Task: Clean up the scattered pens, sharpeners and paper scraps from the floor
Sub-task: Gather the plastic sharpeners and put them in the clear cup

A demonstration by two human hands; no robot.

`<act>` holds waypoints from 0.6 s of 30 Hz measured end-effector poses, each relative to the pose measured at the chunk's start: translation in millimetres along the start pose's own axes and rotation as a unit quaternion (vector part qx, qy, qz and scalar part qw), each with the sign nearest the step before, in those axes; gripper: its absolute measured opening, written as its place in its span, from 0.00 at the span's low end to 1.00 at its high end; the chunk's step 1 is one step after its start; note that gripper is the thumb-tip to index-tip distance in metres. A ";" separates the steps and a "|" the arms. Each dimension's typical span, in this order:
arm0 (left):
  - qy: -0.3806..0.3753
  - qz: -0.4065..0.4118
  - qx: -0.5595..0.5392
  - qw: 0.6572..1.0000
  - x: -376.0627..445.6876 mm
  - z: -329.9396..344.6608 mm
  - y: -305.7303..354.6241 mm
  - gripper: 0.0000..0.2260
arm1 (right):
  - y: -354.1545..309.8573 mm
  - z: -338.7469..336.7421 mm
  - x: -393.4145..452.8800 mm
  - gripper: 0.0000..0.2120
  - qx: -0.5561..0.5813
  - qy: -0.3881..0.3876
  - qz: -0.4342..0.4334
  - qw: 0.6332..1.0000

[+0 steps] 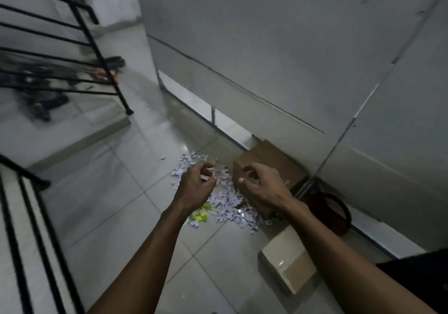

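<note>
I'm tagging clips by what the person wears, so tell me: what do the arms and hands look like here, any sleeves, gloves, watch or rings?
Both forearms are bare up to the frame's bottom edge, with no sleeves showing. The left hand and right hand wear no gloves. No watch, bracelet or ring can be made out on either wrist or finger, though the picture is dim and slightly blurred, so small items could be missed.

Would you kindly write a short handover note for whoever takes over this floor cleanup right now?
Left hand: fingers loosely curled above the paper scraps; whether it holds any is unclear.
Right hand: relaxed, empty, in front of the brown cardboard box.
Scraps: piled on the floor tiles beside the box, some green and yellow bits at the near edge.
Done: nothing evident.
Left: gather the whole pile. No pens or sharpeners discernible.
</note>
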State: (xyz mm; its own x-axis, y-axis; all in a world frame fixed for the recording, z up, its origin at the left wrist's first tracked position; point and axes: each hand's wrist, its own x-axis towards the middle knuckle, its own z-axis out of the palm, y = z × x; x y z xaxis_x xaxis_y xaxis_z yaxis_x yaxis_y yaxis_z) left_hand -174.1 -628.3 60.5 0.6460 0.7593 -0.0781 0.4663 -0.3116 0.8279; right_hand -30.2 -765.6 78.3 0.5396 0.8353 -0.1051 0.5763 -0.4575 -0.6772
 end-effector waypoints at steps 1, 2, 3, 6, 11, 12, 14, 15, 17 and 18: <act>0.009 -0.007 0.001 1.000 1.2 -18.0 -12.4 0.12 | -13.9 14.5 9.4 0.17 0.002 -0.004 -0.013 1.000; 0.019 -0.011 0.000 1.000 2.6 -33.0 -23.0 0.12 | -26.0 26.4 17.3 0.17 0.008 -0.008 -0.020 1.000; 0.027 -0.018 0.002 0.999 4.1 -47.8 -33.5 0.13 | -37.6 38.5 24.9 0.18 0.020 -0.015 -0.023 0.999; 0.042 -0.040 0.003 0.998 9.2 -85.6 -61.5 0.13 | -69.0 72.3 45.2 0.18 0.030 -0.053 -0.026 0.998; 0.063 -0.061 -0.008 0.996 30.9 -124.3 -93.5 0.15 | -97.6 110.3 88.6 0.20 0.019 -0.081 -0.033 0.996; 0.065 -0.064 -0.009 0.996 35.9 -128.7 -96.5 0.15 | -101.4 114.1 96.2 0.20 0.018 -0.085 -0.031 0.996; 0.070 -0.070 -0.014 0.995 56.9 -143.2 -108.2 0.14 | -110.8 128.5 124.0 0.20 0.018 -0.096 -0.032 0.995; 0.072 -0.070 -0.012 0.995 70.6 -150.0 -113.5 0.14 | -115.1 135.0 140.1 0.19 0.020 -0.096 -0.032 0.995; 0.073 -0.069 -0.008 0.995 93.9 -160.2 -119.6 0.15 | -122.3 142.6 167.4 0.19 0.027 -0.092 -0.029 0.995; 0.074 -0.068 -0.007 0.995 108.9 -166.1 -123.2 0.15 | -126.4 147.2 184.6 0.19 0.035 -0.092 -0.025 0.995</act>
State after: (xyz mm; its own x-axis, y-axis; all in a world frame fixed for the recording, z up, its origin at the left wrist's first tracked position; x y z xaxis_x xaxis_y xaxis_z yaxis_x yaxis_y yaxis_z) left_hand -261.5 -412.3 42.2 0.4811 0.8699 -0.1090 0.5351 -0.1929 0.8225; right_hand -93.8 -508.7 37.2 0.3863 0.9011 -0.1969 0.5519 -0.3968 -0.7334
